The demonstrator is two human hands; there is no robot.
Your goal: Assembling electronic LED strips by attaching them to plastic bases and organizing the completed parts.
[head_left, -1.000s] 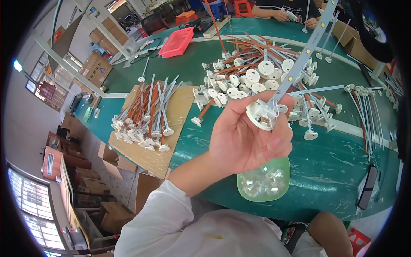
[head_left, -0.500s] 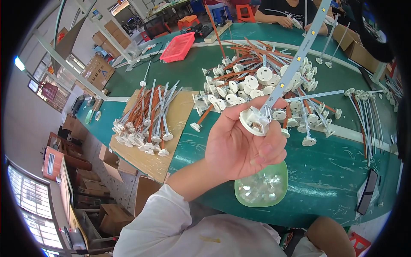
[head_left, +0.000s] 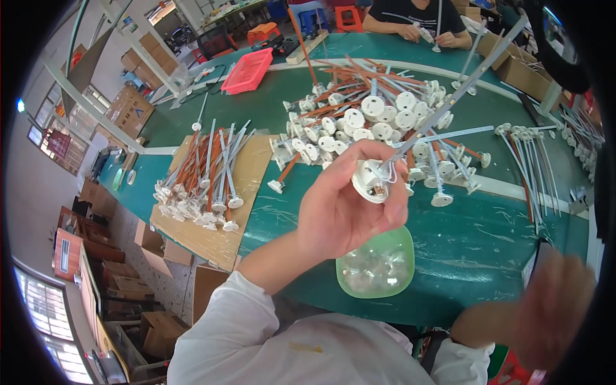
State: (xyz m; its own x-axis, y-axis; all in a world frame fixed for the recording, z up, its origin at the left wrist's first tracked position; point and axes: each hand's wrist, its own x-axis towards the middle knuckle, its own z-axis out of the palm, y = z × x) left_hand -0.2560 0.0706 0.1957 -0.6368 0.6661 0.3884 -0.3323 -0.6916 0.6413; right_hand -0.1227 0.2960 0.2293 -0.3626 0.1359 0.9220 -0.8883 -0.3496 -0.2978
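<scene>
left hand (head_left: 343, 208) raised, fingers (head_left: 359, 154) pinched shut | right hand (head_left: 552, 308) low, blurred

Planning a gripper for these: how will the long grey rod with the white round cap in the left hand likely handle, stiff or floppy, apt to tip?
Likely stiff: the rod juts out straight from the left hand, unsupported. Probably light, since fingertips alone hold it by the white cap. Probably end-heavy and awkward: loose ones in the pile lie on their sides, not upright.
</scene>
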